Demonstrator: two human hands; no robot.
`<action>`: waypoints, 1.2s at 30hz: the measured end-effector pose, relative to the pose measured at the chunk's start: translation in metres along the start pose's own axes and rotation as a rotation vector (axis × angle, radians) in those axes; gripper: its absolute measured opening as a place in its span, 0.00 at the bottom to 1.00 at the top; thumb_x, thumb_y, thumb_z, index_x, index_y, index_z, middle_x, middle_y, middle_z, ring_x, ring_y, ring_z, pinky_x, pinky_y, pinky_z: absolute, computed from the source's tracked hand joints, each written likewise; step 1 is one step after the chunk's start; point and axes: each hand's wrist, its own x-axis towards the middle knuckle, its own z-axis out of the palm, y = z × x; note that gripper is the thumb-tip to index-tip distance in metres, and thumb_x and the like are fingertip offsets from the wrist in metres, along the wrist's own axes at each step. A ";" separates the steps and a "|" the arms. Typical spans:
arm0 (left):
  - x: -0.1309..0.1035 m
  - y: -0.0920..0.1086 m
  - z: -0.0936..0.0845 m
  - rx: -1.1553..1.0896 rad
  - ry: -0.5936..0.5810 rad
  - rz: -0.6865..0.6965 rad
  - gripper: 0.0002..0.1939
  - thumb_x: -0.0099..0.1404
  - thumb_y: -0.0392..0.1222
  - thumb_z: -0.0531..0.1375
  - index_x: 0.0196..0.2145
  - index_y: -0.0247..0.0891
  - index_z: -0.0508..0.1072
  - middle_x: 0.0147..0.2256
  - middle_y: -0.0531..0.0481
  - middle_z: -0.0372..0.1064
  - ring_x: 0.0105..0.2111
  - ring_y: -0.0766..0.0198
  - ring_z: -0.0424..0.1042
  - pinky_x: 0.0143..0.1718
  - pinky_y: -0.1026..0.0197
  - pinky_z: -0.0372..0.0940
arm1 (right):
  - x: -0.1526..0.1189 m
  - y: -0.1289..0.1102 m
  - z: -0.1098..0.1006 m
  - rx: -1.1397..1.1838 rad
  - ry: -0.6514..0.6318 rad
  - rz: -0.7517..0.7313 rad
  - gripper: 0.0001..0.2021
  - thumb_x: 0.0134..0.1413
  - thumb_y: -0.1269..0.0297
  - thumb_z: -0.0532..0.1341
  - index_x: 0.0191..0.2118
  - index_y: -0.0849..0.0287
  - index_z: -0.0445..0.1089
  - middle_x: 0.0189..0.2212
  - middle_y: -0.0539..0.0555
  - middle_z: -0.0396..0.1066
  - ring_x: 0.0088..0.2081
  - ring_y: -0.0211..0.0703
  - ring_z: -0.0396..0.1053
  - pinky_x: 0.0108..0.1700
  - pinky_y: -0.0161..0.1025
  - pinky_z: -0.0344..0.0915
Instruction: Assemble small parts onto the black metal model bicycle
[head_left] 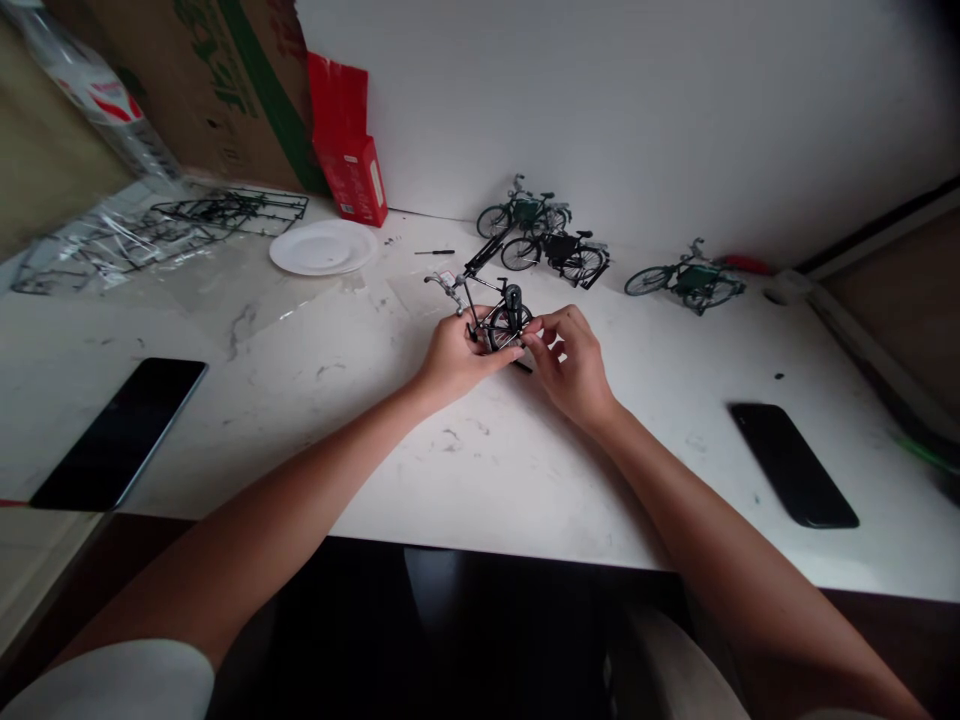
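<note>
Black model bicycle with silver handlebars point(514, 305): here it is, mid-scene above the tabletop, tilted between the two hands, and we have its chunky spoked wheel facing us.
Left hand point(459, 352): clamped on the bicycle's lower side, we see, fingers behind the wheel and thumb in front.
Right hand point(574, 365): in close from the other side, thumb and forefinger pinching at the wheel's edge; we cannot tell whether a tiny part sits between them.
White marbled tabletop point(480, 480): it carries the whole show, a short black stick point(523, 367) lying just beneath the hands.
Red cardboard box point(360, 180): upright by the wall, top flap raised, but we cannot see inside.
Round white plate point(285, 252): flat before the box, a small speck near its middle.
Clear crinkled plastic wrap point(82, 255): over on the left, we find it bunched about dark green plastic part frames point(247, 210), some poking well out.
Clear plastic bottle with a red-and-white label point(112, 100): leaning in front of a big brown cardboard box point(217, 90), whose contents we cannot see.
Parked model bicycles: we count three along the wall, green point(529, 212), black point(559, 255) and green again point(686, 280).
</note>
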 end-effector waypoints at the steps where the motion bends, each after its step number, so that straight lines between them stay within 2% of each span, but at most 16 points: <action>1: 0.000 0.000 0.000 0.002 0.001 0.003 0.29 0.50 0.39 0.79 0.49 0.35 0.76 0.44 0.42 0.83 0.43 0.57 0.82 0.50 0.55 0.75 | 0.000 0.000 0.000 -0.003 0.001 0.001 0.08 0.74 0.56 0.62 0.44 0.52 0.73 0.38 0.54 0.68 0.37 0.45 0.67 0.32 0.43 0.68; 13: 0.002 -0.003 -0.002 0.038 0.000 0.023 0.30 0.50 0.39 0.79 0.49 0.35 0.77 0.45 0.41 0.84 0.43 0.56 0.83 0.49 0.55 0.75 | 0.000 -0.002 -0.001 0.025 -0.001 0.037 0.11 0.72 0.52 0.64 0.43 0.53 0.75 0.37 0.54 0.68 0.36 0.44 0.66 0.30 0.41 0.67; 17: 0.002 -0.006 -0.003 0.017 -0.012 0.029 0.30 0.51 0.41 0.79 0.50 0.35 0.77 0.47 0.40 0.84 0.46 0.55 0.83 0.52 0.54 0.76 | 0.000 -0.003 0.001 0.118 0.006 0.133 0.12 0.69 0.50 0.67 0.42 0.54 0.77 0.36 0.53 0.68 0.36 0.42 0.66 0.32 0.40 0.68; 21: 0.002 -0.005 -0.003 0.006 -0.006 0.020 0.30 0.49 0.42 0.81 0.48 0.34 0.77 0.45 0.40 0.84 0.43 0.55 0.83 0.50 0.54 0.76 | -0.002 -0.002 0.003 0.227 0.038 0.241 0.15 0.64 0.47 0.71 0.40 0.54 0.79 0.36 0.53 0.70 0.35 0.41 0.67 0.31 0.39 0.67; 27: 0.003 -0.002 -0.002 0.022 -0.005 0.000 0.30 0.47 0.45 0.81 0.45 0.34 0.78 0.44 0.40 0.83 0.43 0.55 0.82 0.50 0.53 0.76 | -0.001 0.000 0.005 0.394 0.076 0.367 0.19 0.55 0.43 0.76 0.33 0.54 0.79 0.39 0.56 0.77 0.39 0.44 0.71 0.32 0.39 0.66; 32: 0.004 -0.003 -0.003 0.022 -0.016 0.000 0.30 0.46 0.44 0.81 0.45 0.34 0.79 0.43 0.41 0.83 0.42 0.56 0.82 0.49 0.54 0.75 | 0.000 0.001 0.006 0.461 0.090 0.433 0.19 0.51 0.45 0.78 0.38 0.53 0.82 0.30 0.50 0.70 0.32 0.40 0.66 0.31 0.39 0.65; 36: 0.003 -0.003 -0.003 0.018 -0.017 0.010 0.29 0.46 0.44 0.81 0.44 0.34 0.79 0.42 0.42 0.83 0.41 0.57 0.81 0.48 0.55 0.75 | -0.001 -0.001 0.008 0.582 0.087 0.522 0.20 0.48 0.46 0.80 0.37 0.54 0.79 0.27 0.47 0.66 0.27 0.35 0.61 0.25 0.36 0.60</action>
